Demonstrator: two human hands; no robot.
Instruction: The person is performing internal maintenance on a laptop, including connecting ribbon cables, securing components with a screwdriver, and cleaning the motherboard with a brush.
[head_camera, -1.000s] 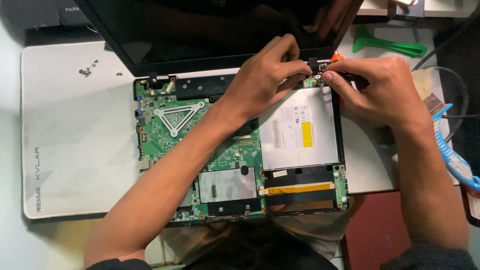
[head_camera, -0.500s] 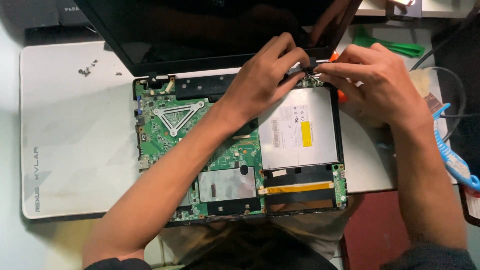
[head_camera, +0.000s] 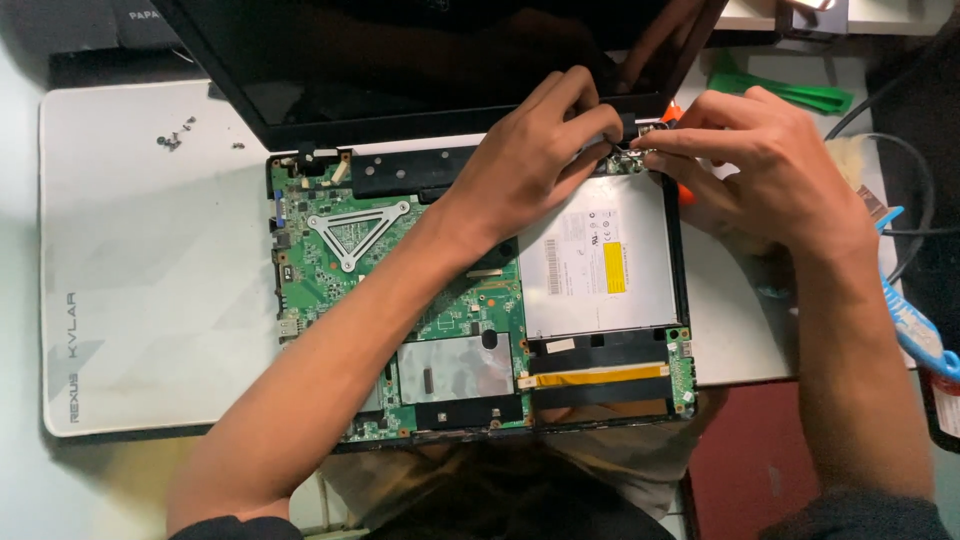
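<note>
An opened laptop base (head_camera: 672, 290) lies on a white mat, with its green motherboard (head_camera: 330, 270) and silver optical drive (head_camera: 600, 265) exposed. The black lid (head_camera: 420, 70) is tilted back. My left hand (head_camera: 535, 165) reaches across the board, its fingertips curled on the small metal hinge bracket (head_camera: 628, 155) at the lid's right corner. My right hand (head_camera: 775, 175) meets it from the right, its fingers pinched at the same bracket. An orange-handled tool (head_camera: 671, 112) shows in bits under this hand; its tip is hidden.
Several tiny loose screws (head_camera: 176, 134) lie on the white mat (head_camera: 140, 300) at the far left. A green plastic pry tool (head_camera: 790, 93) rests behind my right hand. A black cable (head_camera: 905, 150) and a blue object (head_camera: 915, 325) sit at the right edge.
My right hand has shifted left toward the hinge, so both hands' fingertips now meet there. The orange tool is more covered by that hand. My left hand barely moved.
</note>
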